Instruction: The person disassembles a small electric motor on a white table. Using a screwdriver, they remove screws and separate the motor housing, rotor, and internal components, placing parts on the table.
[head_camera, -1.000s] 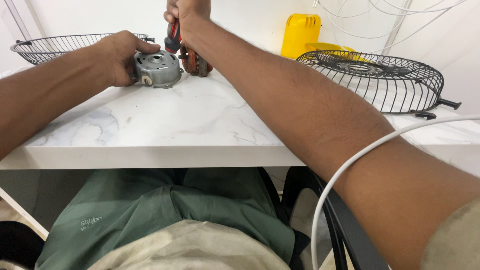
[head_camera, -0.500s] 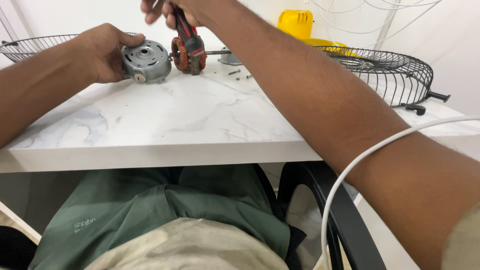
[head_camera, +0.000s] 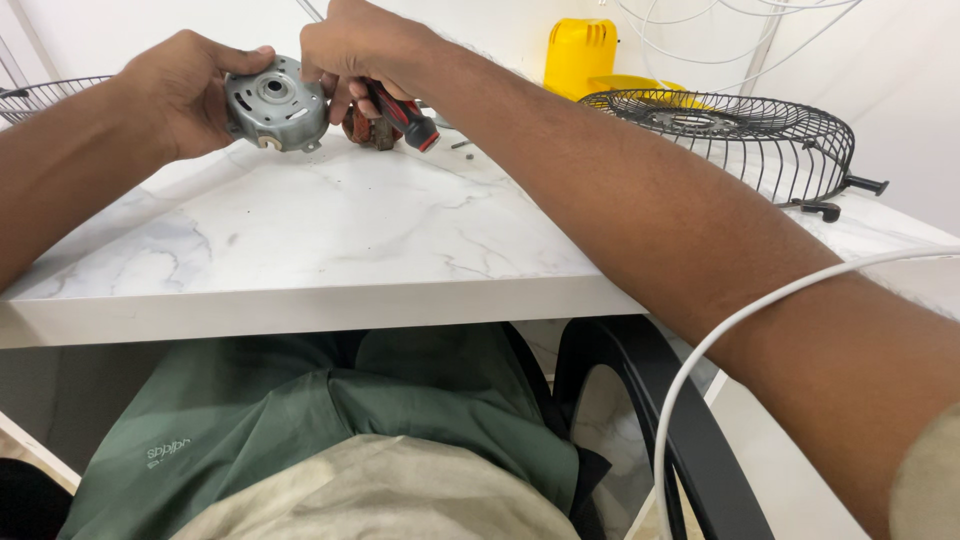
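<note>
A: Motor housing (head_camera: 275, 103), round grey metal, sits in your left hand (head_camera: 185, 95). Fingers curled round its left edge, thumb over the top. It is lifted just clear of the white marble-look table (head_camera: 330, 225), flat face with the centre hub turned toward you.

B: And your right hand (head_camera: 360, 50)?

A: Closed round a screwdriver (head_camera: 400, 110) with a red and black handle. Handle end sticks out down and to the right from under your fingers. Tip is hidden, so I cannot tell whether it meets the housing. Your fingertips touch the housing's right rim.

B: Anything behind the hands?

A: A brownish, coppery part (head_camera: 365, 128) lies on the table just behind the handle, mostly covered by your right hand. Too hidden to name. A small dark bit, maybe a screw (head_camera: 460, 144), lies near it on the tabletop.

B: Rest of the scene?

A: Black wire fan guard (head_camera: 740, 130) lies on the table's right side, well apart from the hands. Yellow plastic piece (head_camera: 580, 55) stands behind it against the wall. Second wire guard (head_camera: 50, 95) shows at the far left edge. White cable (head_camera: 720, 335) crosses over your right forearm. Your lap shows below the table edge, green garment (head_camera: 300, 420), black chair (head_camera: 640, 400) to the right.
</note>
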